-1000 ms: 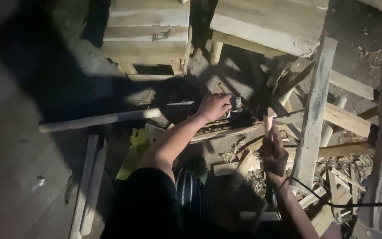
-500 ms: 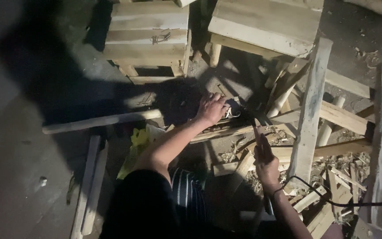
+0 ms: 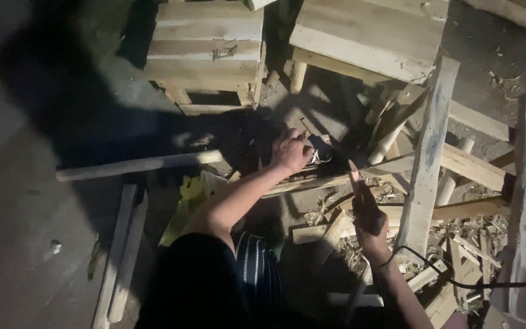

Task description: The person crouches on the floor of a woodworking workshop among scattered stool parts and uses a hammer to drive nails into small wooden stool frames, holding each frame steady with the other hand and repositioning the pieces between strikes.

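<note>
Head view showed the left hand closed over a small dark tool at the pile's centre; at five o'clock, the right hand gripped a thin wooden stick, apparently positioning it, steadiness needed next

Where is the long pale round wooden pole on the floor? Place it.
In the head view, the long pale round wooden pole lies almost level on the floor at centre-left, below the slatted wooden crate and left of the left hand.

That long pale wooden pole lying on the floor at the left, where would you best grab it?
Grip the pole near its middle, from above. It lies flat and nearly level, its left half bare floor-side, while its right end runs into the clutter by the left hand.
</note>
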